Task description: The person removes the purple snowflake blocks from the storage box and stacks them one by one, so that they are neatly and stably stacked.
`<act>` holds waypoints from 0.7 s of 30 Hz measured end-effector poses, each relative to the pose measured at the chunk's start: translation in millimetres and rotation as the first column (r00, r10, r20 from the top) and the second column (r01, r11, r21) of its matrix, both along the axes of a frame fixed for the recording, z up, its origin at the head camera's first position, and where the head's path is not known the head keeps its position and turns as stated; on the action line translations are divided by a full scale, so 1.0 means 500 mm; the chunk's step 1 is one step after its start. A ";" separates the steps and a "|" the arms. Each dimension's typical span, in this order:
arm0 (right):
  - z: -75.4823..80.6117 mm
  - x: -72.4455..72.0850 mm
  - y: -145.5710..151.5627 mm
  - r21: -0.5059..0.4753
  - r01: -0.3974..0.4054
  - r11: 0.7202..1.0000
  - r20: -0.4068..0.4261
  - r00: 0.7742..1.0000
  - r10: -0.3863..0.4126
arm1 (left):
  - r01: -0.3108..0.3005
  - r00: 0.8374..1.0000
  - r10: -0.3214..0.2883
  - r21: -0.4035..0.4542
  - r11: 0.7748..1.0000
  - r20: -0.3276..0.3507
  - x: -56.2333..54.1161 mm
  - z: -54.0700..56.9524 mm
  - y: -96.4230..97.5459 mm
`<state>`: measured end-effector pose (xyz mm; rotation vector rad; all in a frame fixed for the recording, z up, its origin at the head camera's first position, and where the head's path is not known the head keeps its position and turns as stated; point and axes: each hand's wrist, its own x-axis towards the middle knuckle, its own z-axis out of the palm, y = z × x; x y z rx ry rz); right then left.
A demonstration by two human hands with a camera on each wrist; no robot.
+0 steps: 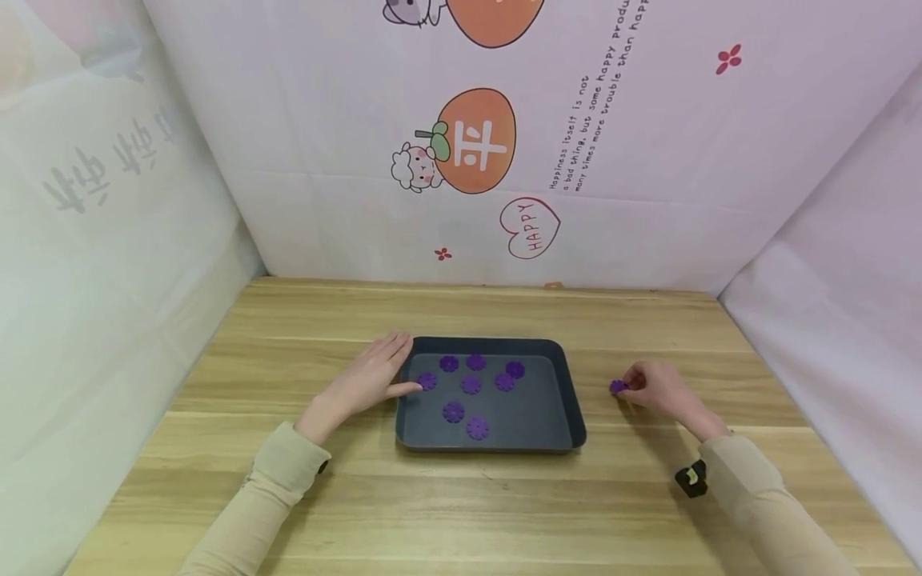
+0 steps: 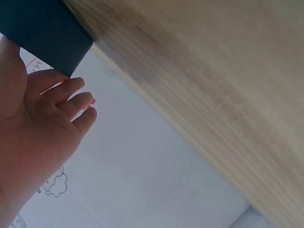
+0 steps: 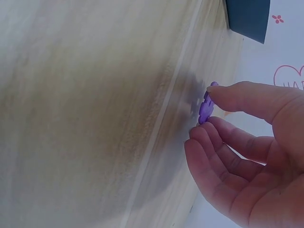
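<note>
A dark grey rectangular tray (image 1: 529, 408) lies on the table with several purple flower-shaped discs (image 1: 471, 385) spread flat inside it. My left hand (image 1: 370, 376) rests on the tray's left rim, its thumb reaching over the edge beside a disc (image 1: 427, 382). In the left wrist view the left fingers extend along the tray's corner (image 2: 57, 42). Right of the tray, my right hand (image 1: 659, 388) pinches one purple flower-shaped disc (image 3: 206, 107) between thumb and fingertips. That disc is held on edge, close over the wood, with its shadow beside it.
The wooden table (image 1: 461, 512) runs back to a white printed cloth (image 1: 346, 224). More white cloth hangs at the left and right sides. A small black device (image 1: 691, 478) sits at the right wrist.
</note>
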<state>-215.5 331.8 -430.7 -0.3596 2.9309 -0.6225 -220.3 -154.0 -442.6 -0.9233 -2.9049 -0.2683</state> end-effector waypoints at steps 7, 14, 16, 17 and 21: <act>-0.001 -0.002 0.000 0.007 0.004 1.000 0.018 1.000 -0.004 | -0.001 1.000 0.001 0.000 1.000 0.007 0.000 0.000 0.001; -0.003 -0.003 -0.002 0.026 0.010 1.000 0.024 1.000 -0.011 | 0.003 1.000 -0.003 0.003 1.000 0.004 0.001 0.001 0.001; -0.004 -0.003 -0.002 0.026 0.010 1.000 0.023 1.000 -0.011 | 0.003 1.000 -0.003 0.001 1.000 0.004 0.001 0.002 0.001; -0.004 -0.003 -0.002 0.025 0.010 1.000 0.024 1.000 -0.010 | 0.002 1.000 -0.002 0.001 1.000 0.007 0.001 0.002 0.001; -0.006 -0.004 -0.001 0.023 0.016 1.000 0.031 0.999 -0.016 | 0.001 1.000 -0.001 -0.001 1.000 0.005 0.002 0.001 0.000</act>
